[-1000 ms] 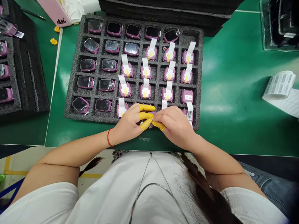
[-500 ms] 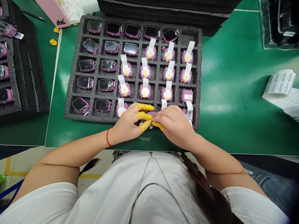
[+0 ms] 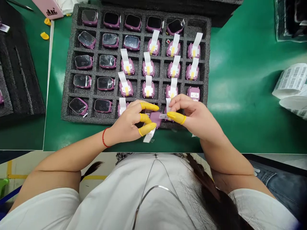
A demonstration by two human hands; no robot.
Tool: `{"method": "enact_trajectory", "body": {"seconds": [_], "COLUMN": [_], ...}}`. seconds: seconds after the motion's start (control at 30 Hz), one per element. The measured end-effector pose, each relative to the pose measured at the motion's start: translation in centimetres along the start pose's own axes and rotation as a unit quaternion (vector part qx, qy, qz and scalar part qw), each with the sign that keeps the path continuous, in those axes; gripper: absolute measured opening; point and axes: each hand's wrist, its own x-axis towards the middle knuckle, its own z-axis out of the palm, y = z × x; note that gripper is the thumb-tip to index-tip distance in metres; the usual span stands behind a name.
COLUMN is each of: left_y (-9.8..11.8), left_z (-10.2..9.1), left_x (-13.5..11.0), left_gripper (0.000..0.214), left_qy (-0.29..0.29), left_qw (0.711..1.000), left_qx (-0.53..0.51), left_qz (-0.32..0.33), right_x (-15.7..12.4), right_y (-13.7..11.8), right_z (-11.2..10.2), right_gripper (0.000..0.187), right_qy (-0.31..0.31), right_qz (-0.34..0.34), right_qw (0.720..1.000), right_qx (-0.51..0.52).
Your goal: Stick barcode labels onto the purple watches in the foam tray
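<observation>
My left hand (image 3: 134, 119), in yellow finger cots, grips a purple smartwatch (image 3: 156, 118) over the near row of a grey foam tray (image 3: 112, 120). A white paper strip (image 3: 149, 136) hangs under the left thumb. Just to the right, my right hand (image 3: 195, 116) pinches a small printed label (image 3: 163, 116) between a yellow-covered thumb and a finger; its left end meets or overlaps the watch's edge. Behind the hands, purple watches lie in the tray's compartments. Those on the left show dark screens; several on the right lie back up with white strips (image 3: 174, 65) and yellow tabs.
Across the green table (image 3: 240, 80), a roll of printed labels (image 3: 291, 81) lies at the right. Black foam (image 3: 172, 8) stands behind the tray, with more foam trays (image 3: 19, 73) at the left. Loose yellow finger cots (image 3: 44, 35) lie near a pink box (image 3: 49, 8).
My right hand has drawn back to the right from the watch, and a label now shows in its fingers. More of the watch and a white strip below it are visible. The view has shifted slightly.
</observation>
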Motion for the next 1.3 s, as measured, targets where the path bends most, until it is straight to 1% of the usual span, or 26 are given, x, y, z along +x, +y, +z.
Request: {"method": "enact_trajectory", "body": {"seconds": [0.03,0.13,0.17,0.2,0.4,0.53,0.73,1.1,1.3], "left_y": [-0.1,-0.3,-0.4,-0.4,-0.6,-0.5,-0.4,-0.5,-0.6], "left_z": [0.0,0.2,0.3,0.4,1.3,1.5,1.5,1.6,1.6], "left_x": [0.0,-0.2,-0.3,-0.3,-0.7,-0.7,-0.6,-0.6,-0.6], "left_gripper": [0.006,0.042,0.050,0.054,0.064,0.063,0.062,0.058,0.059], "left_qy": [-0.010,-0.045,-0.049,-0.045,-0.006,-0.004,-0.006,-0.010,-0.001], "left_qw": [1.000,0.998,0.997,0.997,0.996,0.994,0.994,0.994,0.995], "left_qx": [0.011,0.045,0.053,0.058,0.085,0.102,0.100,0.099,0.095], "left_qz": [-0.009,-0.029,-0.031,-0.030,-0.023,-0.030,-0.036,-0.043,-0.032], "right_x": [0.1,0.2,0.1,0.0,-0.3,-0.4,-0.3,-0.2,-0.2], "right_y": [0.3,0.6,0.6,0.5,0.2,0.3,0.2,0.2,0.2], "right_z": [0.3,1.2,1.4,1.5,2.2,2.6,2.6,2.7,2.6], "right_gripper": [0.013,0.012,0.012,0.011,0.013,0.013,0.014,0.014,0.015], "right_qy": [-0.012,-0.020,-0.020,-0.021,-0.024,-0.019,-0.025,-0.032,-0.035], "right_qz": [0.015,0.037,0.038,0.036,0.020,0.011,0.007,0.019,0.018], "right_qw": [1.000,0.999,0.999,0.998,0.997,0.995,0.992,0.991,0.991], "right_qx": [0.006,-0.018,-0.030,-0.038,-0.073,-0.102,-0.123,-0.126,-0.124]}}
